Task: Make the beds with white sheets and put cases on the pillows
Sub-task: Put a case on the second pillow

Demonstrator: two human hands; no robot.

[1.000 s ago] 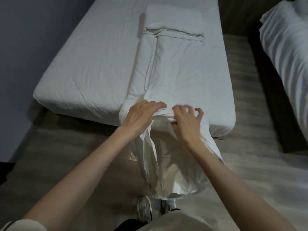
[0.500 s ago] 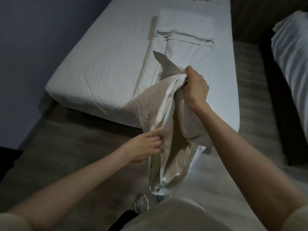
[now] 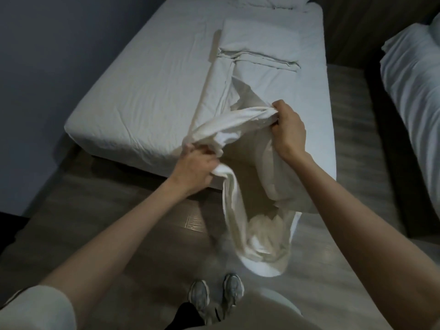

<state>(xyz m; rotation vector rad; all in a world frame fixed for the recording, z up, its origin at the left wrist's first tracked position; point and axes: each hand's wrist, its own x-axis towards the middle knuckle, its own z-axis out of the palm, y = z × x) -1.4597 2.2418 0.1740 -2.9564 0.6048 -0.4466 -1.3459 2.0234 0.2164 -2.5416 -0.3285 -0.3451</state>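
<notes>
Dim bedroom: bed [image 3: 147, 96] sheeted; my left hand [image 3: 196, 169] and right hand [image 3: 289, 132] each grip a white cloth [image 3: 238, 120], probably a pillowcase, not yet filled.

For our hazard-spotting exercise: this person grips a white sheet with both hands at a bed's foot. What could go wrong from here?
1. The white sheet, gripped by the left hand and right hand, hangs low by the shoes; it may drag on the floor or get stepped on.
2. Its far part lies against the folded linen on the bed; a hard pull might drag that stack askew.
</notes>
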